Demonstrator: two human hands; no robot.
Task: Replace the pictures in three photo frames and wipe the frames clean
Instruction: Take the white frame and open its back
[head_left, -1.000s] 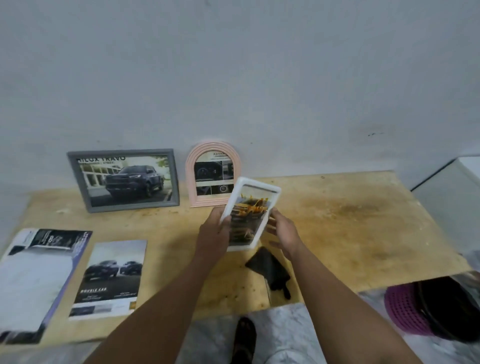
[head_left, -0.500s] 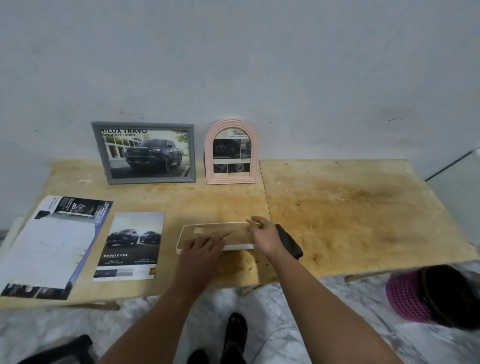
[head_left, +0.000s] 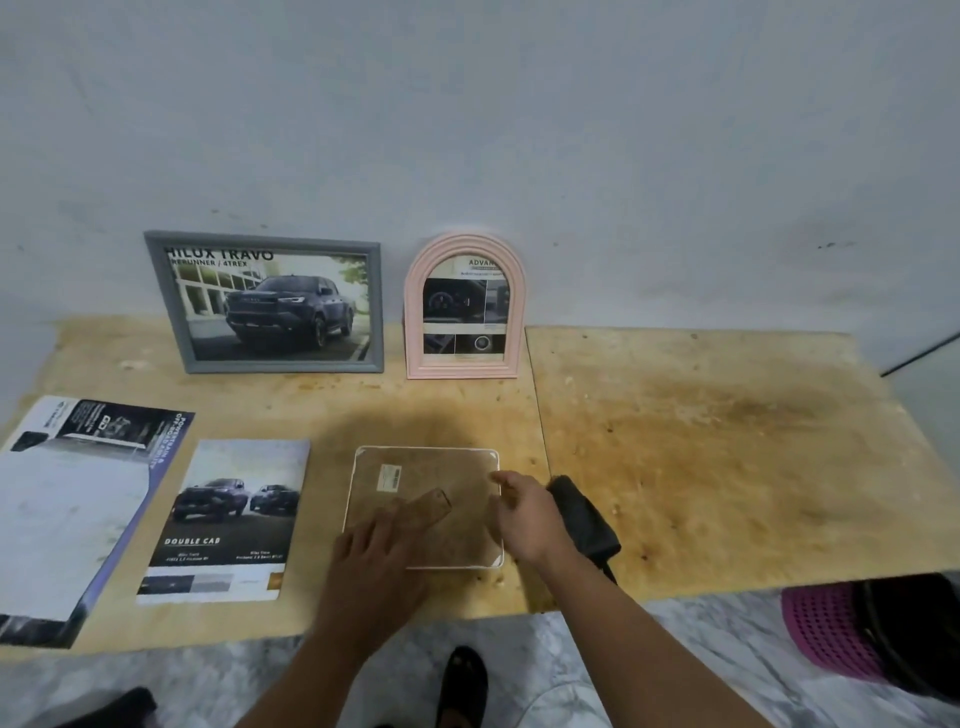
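Progress, as judged: the grey frame (head_left: 265, 304) and pink arched frame (head_left: 464, 306) stand against the wall with pictures in place — the white frame (head_left: 423, 506) lies face down on the tabletop (head_left: 727, 457), back still closed. The left hand (head_left: 382, 551) rests flat on its backing, fingers extended. The right hand (head_left: 524, 512) touches its right edge, fingers loosely apart — gripping nothing. A dark cloth (head_left: 584, 517) lies just beside.

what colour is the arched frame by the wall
Pale pink, with ridged bands around the arch: the arched frame, clearest in the head view.
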